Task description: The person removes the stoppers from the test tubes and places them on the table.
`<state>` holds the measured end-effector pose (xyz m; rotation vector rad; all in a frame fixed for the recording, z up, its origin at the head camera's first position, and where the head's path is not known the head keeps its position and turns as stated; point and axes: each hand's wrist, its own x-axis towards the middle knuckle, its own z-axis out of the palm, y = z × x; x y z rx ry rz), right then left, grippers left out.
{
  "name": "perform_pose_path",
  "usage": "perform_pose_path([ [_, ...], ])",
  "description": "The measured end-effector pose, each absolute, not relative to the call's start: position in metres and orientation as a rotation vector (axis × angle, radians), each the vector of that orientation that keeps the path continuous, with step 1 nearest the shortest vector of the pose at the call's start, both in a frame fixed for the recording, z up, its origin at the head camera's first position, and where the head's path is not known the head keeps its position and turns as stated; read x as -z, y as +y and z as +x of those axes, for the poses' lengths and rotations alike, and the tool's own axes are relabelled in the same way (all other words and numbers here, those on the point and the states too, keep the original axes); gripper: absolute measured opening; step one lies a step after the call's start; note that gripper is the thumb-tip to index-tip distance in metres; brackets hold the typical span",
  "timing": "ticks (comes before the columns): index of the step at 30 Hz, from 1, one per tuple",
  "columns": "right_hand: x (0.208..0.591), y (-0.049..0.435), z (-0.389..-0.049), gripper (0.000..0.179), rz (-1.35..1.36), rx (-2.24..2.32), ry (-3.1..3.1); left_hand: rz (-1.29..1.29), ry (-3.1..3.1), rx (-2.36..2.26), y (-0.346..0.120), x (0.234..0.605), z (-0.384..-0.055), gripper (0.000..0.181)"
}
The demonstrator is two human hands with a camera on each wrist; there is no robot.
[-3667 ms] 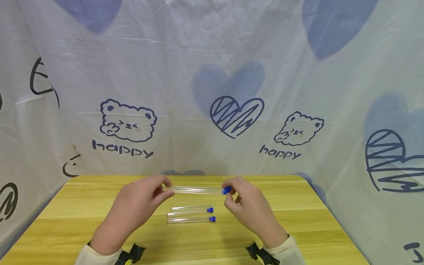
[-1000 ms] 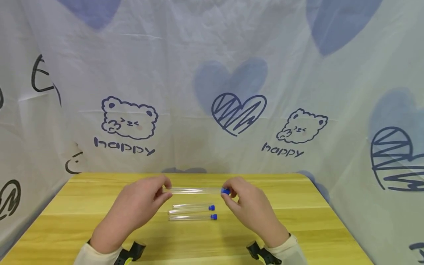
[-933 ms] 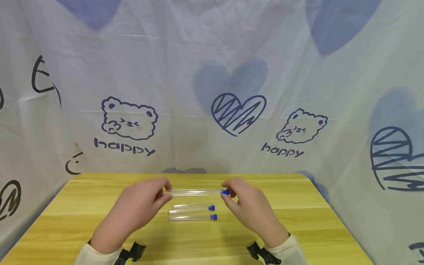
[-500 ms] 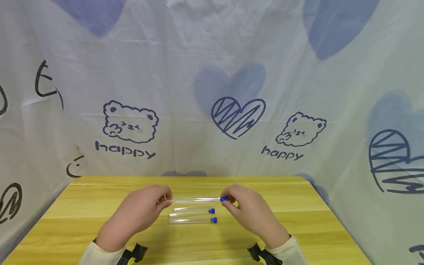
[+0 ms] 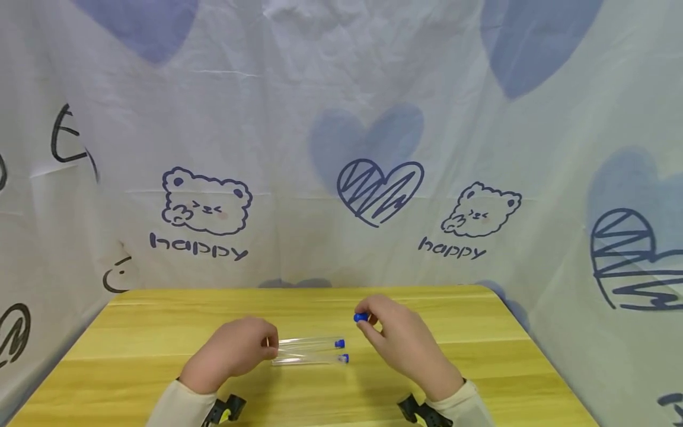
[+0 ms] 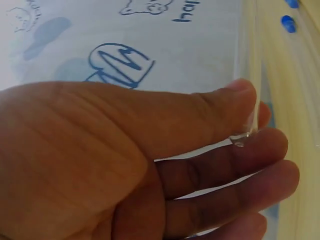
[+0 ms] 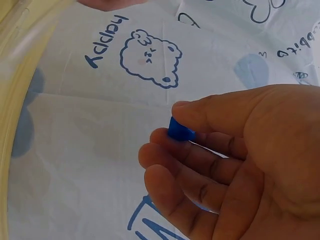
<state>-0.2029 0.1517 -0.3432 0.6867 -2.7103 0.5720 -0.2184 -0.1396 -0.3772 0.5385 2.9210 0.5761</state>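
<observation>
My left hand (image 5: 232, 353) pinches the end of a clear test tube (image 6: 248, 55) between thumb and fingers, beside the tubes lying on the table. Against those tubes, the held tube's far end is hard to pick out in the head view. A small blue cap (image 5: 361, 317) sits between the thumb and fingertips of my right hand (image 5: 408, 344), above the table and apart from any tube; the right wrist view shows the cap (image 7: 181, 131) too. Blue stoppers close two lying test tubes, the farther stopper (image 5: 340, 343) and the nearer stopper (image 5: 344, 358).
The wood-grain table (image 5: 448, 391) reaches back to a white cloth (image 5: 293, 237) printed with hearts and bears, which also hangs at both sides. Black wrist mounts (image 5: 226, 409) sit at the cuffs.
The blue cap has come off the tube held between my hands. My left hand has moved with its tube towards me, over the lying tubes; the right hand stays almost in place.
</observation>
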Motion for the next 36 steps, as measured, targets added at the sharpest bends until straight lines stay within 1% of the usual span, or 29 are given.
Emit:
perform_pose_path([
  [11, 0.341, 0.154, -0.200, 0.008, 0.665, -0.609, -2.744, 0.595, 2.979, -0.574, -0.135, 0.410, -0.225, 0.024],
  [16, 0.337, 0.155, -0.199, 0.008, 0.652, -0.609, -2.726, 0.624, 3.033, -0.563, -0.134, 0.422, -0.227, 0.020],
  [20, 0.335, 0.157, -0.198, 0.008, 0.664, -0.609, -2.718, 0.613, 3.046, -0.555, -0.133, 0.430, -0.227, 0.024],
  [24, 0.335, 0.158, -0.199, 0.007, 0.688, -0.602, -2.705, 0.602, 3.042, -0.559, -0.132, 0.434, -0.227, 0.029],
  [31, 0.338, 0.158, -0.200, 0.006, 0.721, -0.589, -2.715, 0.614, 3.119, -0.557, -0.132, 0.434, -0.229, 0.026],
  [36, 0.336, 0.159, -0.199, 0.006, 0.717, -0.592, -2.714, 0.616, 3.138, -0.542, -0.131, 0.436, -0.230, 0.030],
])
